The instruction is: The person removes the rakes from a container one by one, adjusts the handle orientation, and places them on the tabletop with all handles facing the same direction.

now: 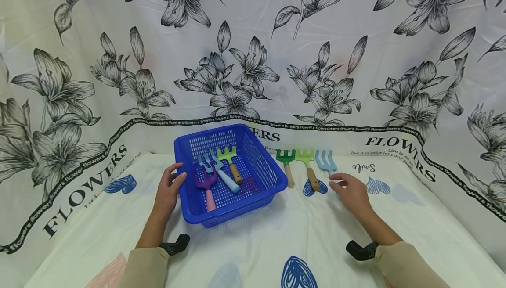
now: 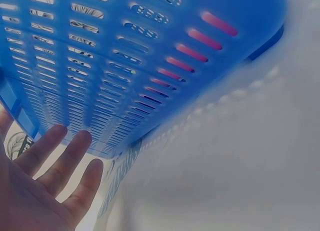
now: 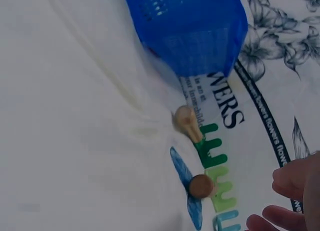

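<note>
My left hand grips the left rim of a blue plastic basket, with several fingers against its outer slotted wall. Inside the basket lie a purple garden hand fork with a pink handle, a light blue one overlapping more blue tines, and a lime green one with a wooden handle. My right hand hovers at another light blue hand fork, its fingers overlapping the handle in the head view. From the right wrist, the thumb and fingers stand apart.
Left of that fork lie a lime green hand fork and a dark green one, both with wooden handles. A white cloth with heart prints covers the table. Behind rises a flower-printed curtain.
</note>
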`<state>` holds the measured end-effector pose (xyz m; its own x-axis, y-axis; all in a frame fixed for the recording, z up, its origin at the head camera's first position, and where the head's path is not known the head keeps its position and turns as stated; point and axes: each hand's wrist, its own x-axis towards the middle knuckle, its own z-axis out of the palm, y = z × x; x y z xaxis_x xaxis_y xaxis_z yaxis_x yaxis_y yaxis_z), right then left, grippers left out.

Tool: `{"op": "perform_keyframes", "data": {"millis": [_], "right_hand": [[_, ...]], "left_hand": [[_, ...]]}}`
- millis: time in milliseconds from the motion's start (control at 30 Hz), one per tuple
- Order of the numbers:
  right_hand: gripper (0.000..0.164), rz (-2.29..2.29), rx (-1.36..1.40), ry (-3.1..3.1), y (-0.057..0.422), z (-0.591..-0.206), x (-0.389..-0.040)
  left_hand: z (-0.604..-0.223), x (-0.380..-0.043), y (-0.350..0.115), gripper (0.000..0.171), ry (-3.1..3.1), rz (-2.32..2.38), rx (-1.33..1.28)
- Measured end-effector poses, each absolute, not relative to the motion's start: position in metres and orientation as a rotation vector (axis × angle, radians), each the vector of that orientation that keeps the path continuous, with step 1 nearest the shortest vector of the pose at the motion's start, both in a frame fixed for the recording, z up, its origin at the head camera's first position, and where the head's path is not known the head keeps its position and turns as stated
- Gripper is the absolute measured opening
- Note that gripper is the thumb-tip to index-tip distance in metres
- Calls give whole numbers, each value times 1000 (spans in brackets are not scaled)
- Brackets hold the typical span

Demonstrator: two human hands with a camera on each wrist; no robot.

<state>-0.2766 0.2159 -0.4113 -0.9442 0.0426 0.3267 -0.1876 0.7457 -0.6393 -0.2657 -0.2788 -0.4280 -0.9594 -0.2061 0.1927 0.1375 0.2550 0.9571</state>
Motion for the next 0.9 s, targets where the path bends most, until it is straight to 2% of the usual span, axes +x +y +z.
{"op": "perform_keyframes", "data": {"millis": [633,900], "right_hand": [[44,1171,424,-2512,147,-379,-277],[44,1025,599,-2439,111,-376,-277]], "left_hand": [[-429,-263,-278,57,-2246,-1704,50],[-421,-259,-275,56,-2256,-1747,54]]}}
